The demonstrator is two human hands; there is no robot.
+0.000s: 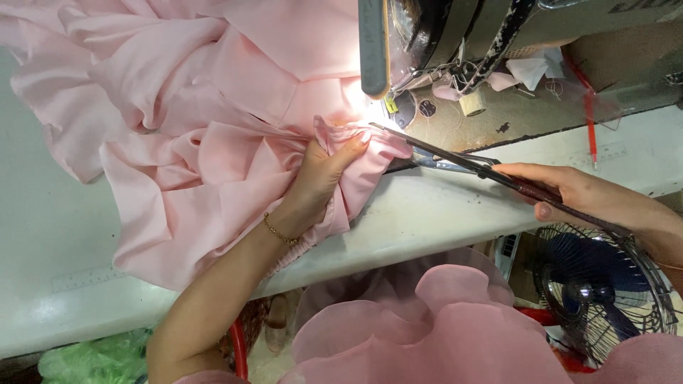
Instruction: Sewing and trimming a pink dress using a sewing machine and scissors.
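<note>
Pink fabric [192, 128] lies bunched over the white sewing table [57, 235] beside the sewing machine [441, 35]. My left hand [321, 178], with a thin gold bracelet on its wrist, pinches a gathered fold of the pink fabric just in front of the machine's lit needle area. My right hand [569, 192] grips a pair of dark scissors [455, 156]. The scissors' blades are apart and point left, their tips at the fabric edge next to my left fingertips.
A small blue fan in a wire cage [605, 291] stands below the table's right edge. More pink ruffled fabric [427, 327] hangs in my lap. A green plastic bag [92, 359] lies lower left. A red pen [589, 114] and thread scraps sit on the machine bed.
</note>
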